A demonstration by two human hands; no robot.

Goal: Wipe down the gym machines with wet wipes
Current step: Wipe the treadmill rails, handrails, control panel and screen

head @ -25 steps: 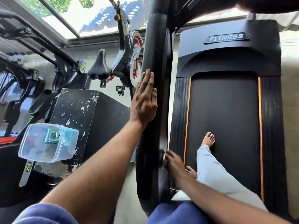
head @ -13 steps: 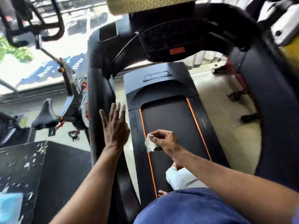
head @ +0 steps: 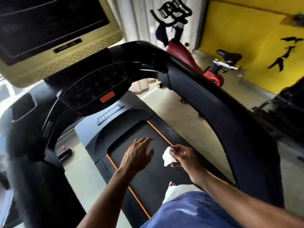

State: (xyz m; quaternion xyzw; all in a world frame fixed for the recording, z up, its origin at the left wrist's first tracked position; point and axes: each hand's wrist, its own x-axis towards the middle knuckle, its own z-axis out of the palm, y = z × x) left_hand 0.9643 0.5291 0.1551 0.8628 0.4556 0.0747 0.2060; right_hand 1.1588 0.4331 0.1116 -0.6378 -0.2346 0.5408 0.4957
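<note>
Treadmill belt (head: 148, 170); yellow wall (head: 246, 38) beyond.

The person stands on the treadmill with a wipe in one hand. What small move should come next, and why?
Probably carry the wipe up to the right handrail and press it there. The right hand pinches the crumpled wipe in the air above the belt, touching no surface; the left hand is open and holds nothing.

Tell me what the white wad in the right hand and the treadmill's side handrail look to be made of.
Wipe: soft, thin white sheet, probably nonwoven tissue; it crumples into folds where the right hand pinches it. Whether it is damp cannot be told.
Handrail: black, smooth with a dull sheen, likely moulded plastic or padded vinyl; motion blur leaves it open.
</note>
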